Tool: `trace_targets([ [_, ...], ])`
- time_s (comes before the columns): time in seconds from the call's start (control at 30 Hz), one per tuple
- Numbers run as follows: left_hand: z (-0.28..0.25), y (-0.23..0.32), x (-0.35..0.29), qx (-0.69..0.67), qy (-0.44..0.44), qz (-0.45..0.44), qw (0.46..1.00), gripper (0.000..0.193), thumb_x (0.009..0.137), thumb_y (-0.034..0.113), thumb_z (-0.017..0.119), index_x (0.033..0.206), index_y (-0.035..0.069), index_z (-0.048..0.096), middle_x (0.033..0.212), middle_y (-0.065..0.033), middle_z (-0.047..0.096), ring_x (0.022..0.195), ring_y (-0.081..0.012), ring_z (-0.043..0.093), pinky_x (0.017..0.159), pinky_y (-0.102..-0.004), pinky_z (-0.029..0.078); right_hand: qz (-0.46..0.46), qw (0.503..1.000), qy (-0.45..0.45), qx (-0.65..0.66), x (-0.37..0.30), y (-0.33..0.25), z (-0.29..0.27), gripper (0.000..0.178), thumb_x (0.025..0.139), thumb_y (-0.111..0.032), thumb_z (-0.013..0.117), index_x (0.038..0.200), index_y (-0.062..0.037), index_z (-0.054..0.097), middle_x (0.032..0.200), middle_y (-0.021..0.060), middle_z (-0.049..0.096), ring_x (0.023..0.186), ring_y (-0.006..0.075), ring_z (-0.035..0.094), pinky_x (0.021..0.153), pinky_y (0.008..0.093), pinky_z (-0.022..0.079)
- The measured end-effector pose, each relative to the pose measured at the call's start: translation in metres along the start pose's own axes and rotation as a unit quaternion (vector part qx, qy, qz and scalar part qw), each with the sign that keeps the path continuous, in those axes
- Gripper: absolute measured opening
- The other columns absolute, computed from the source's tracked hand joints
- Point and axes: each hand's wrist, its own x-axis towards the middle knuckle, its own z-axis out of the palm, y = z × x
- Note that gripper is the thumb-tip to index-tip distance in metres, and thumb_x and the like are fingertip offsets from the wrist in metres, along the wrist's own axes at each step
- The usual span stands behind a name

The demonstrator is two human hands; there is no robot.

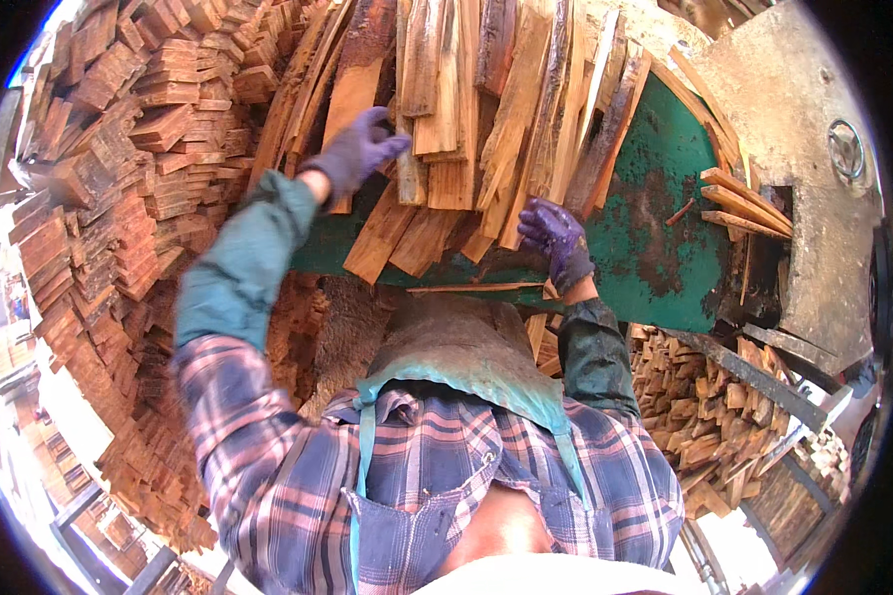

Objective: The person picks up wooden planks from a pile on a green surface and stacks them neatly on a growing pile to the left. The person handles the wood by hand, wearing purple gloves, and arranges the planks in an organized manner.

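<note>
Head view: open tabletop (pixel 690 268) beside planks (pixel 514 124)

Free rm btwn planks (pixel 516 111), slats (pixel 740 205)

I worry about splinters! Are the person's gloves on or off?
On. Purple gloves cover the left hand and right hand; bare skin shows just past them, at the wrists.

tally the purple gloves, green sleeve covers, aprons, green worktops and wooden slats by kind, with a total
Purple gloves, left hand and right hand: 2
Green sleeve covers: 2
Apron: 1
Green worktop: 1
Total counted: 6
Wooden slats: too overlapped to count, so left out
</note>
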Motion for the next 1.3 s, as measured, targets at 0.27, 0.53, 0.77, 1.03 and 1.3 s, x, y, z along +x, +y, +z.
trace_targets([
  [0.27,0.105,0.069,0.043,0.139,0.200,-0.116,0.963,0.117,0.069,0.073,0.082,0.160,0.021,0.031,0.154,-0.0296,0.038,0.136,-0.0506,0.046,0.111,-0.0591,0.041,-0.025,0.992,-0.123,-0.025,-0.027,0.011,-0.018,0.036,0.102,-0.023,0.064,0.132,-0.0035,0.065,0.118,0.0120,0.073,0.103,0.0202,0.072,0.087,0.0335,0.059],
  [0.53,0.162,0.122,0.049,0.305,0.172,-0.155,0.924,0.123,0.067,0.082,0.075,0.165,0.037,0.016,0.169,-0.0277,0.010,0.151,-0.0605,0.011,0.120,-0.0676,0.017,-0.288,0.953,-0.075,-0.062,0.051,-0.089,0.025,0.038,0.102,-0.014,0.065,0.137,-0.0005,0.060,0.128,0.0108,0.068,0.115,0.0196,0.066,0.095,0.0328,0.055],
  [0.77,0.068,0.015,0.030,0.027,0.371,0.062,0.926,0.067,0.081,0.028,0.083,0.139,0.010,0.055,0.121,-0.0206,0.066,0.109,-0.0311,0.067,0.097,-0.0408,0.055,-0.211,0.946,-0.060,-0.238,0.100,-0.075,0.095,0.069,0.095,-0.029,0.073,0.149,0.0040,0.047,0.147,0.0218,0.056,0.132,0.0307,0.058,0.108,0.0387,0.047],
  [1.03,-0.121,-0.103,0.017,-0.292,0.392,-0.133,0.862,0.043,0.103,0.046,0.060,0.104,0.004,0.071,0.071,-0.0095,0.069,0.051,-0.0149,0.058,0.047,-0.0302,0.046,-0.086,0.812,0.126,-0.563,0.124,-0.053,0.189,0.122,0.071,-0.057,0.087,0.161,-0.0033,0.024,0.153,0.0365,0.040,0.143,0.0497,0.040,0.118,0.0496,0.037],
  [1.3,-0.027,-0.039,-0.067,-0.333,0.045,-0.080,0.938,0.038,0.102,0.040,0.066,0.111,0.003,0.070,0.080,-0.0078,0.072,0.063,-0.0128,0.066,0.054,-0.0261,0.053,-0.240,0.915,0.025,-0.323,0.131,-0.078,0.170,0.108,0.069,-0.038,0.094,0.153,-0.0004,0.038,0.149,0.0252,0.053,0.137,0.0357,0.052,0.111,0.0429,0.045],
])
